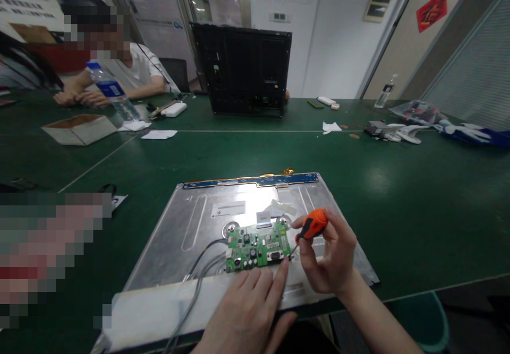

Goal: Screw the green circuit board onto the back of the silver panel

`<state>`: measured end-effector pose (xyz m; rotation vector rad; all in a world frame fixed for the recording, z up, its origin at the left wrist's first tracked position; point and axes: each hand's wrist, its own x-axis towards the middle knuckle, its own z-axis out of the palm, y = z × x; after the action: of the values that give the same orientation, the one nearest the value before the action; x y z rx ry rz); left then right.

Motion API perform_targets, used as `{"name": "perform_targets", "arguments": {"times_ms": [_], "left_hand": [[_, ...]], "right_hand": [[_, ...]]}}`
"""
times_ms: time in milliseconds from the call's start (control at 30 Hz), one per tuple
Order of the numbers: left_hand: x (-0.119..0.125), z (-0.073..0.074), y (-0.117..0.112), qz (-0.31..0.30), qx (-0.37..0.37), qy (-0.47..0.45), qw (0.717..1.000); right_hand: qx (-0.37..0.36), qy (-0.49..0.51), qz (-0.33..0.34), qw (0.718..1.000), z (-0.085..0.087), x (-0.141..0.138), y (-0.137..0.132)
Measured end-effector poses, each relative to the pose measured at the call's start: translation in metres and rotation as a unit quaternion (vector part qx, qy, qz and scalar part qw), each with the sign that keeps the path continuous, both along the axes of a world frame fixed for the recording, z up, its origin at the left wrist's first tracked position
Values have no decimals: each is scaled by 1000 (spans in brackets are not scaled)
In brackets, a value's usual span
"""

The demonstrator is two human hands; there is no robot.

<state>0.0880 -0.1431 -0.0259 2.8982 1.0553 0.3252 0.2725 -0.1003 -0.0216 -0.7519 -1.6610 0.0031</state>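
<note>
A green circuit board (258, 242) lies on the metal back of a display panel (199, 221). My right hand (332, 253) grips an orange and black screwdriver (314, 222), its tip down at the board's lower right corner. Whether the tip sits in a screw is too small to tell. My left hand (251, 306) rests with stretched fingers along the board's lower edge, the index fingertip close to that same corner. Grey cables (201, 279) run from the board's left side, over a white strip (159, 309) on the panel. A blue circuit strip (255, 180) edges the panel's far side.
Across the green table (418, 200) stands a black display housing (247, 70). A person (139, 67) sits at the far left, behind a water bottle (115, 94) and an open box (79, 129). White gloves (402, 132) lie far right; a teal bin (426, 319) stands below the table edge.
</note>
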Motion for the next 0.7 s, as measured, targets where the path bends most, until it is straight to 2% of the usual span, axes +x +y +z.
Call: {"name": "perform_targets", "arguments": {"times_ms": [200,400,567,700], "left_hand": [[0,1,-1,-5,2,2,1000],[1,2,-1,-1,2,-5,1000],[1,0,0,-2,9,-10,1000],[1,0,0,-1,3,-3,1000]], "right_hand": [[9,4,-25,1000,-8,0,1],[53,-7,-43,998,-9,-1,4],[56,-18,-15,998,-4,0,6],[22,-11,22,999,2,1,3]]}}
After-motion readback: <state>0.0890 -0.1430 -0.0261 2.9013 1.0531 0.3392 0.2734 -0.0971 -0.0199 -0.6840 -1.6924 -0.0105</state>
